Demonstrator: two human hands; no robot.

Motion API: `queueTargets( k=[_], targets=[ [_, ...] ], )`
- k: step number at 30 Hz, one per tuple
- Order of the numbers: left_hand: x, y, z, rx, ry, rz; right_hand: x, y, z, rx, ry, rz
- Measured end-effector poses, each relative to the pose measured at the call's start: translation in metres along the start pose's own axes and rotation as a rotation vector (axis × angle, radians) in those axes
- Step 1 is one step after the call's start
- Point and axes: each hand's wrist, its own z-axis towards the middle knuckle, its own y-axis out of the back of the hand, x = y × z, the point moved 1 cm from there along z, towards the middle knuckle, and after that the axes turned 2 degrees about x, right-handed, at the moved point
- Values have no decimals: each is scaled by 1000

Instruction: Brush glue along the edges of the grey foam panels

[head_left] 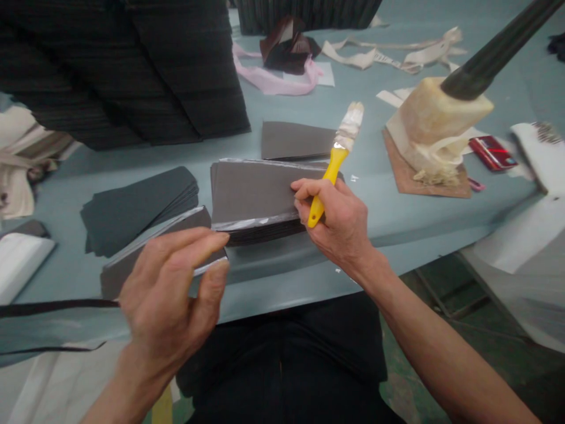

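My right hand (339,221) is closed around the yellow handle of a paintbrush (338,156), whose bristles are coated white and point up and away. Its fingertips rest at the right side of a stack of grey-brown panels (253,191) with white glue-like streaks along the edges. My left hand (172,288) holds nothing, thumb and fingers apart, just left of that stack. Partly hidden beneath the left hand lies another brown panel (119,274) with a white-streaked edge. Dark green-grey panels (141,203) are fanned out behind it.
Tall stacks of black sheets (132,70) rise at the back left. A glue-crusted container (441,115) with a dark handle stands on a brown board (397,171) at right, beside a red box (492,153). Fabric strips (375,56) lie behind. The table edge (397,268) is nearest my body.
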Motion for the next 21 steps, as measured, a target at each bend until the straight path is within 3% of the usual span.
queueTargets(
  k=[2,3,11,21],
  targets=[
    [5,-5,-4,89,-186,149,0,0,0,-7,-2,6],
    [7,-8,-4,97,-214,188,0,-1,0,-9,-2,9],
    [-4,-32,-18,207,-178,392,0,-2,-1,-17,7,-29],
    [-35,-52,-12,205,-210,303,1,-4,-2,-41,1,-33]
  ],
)
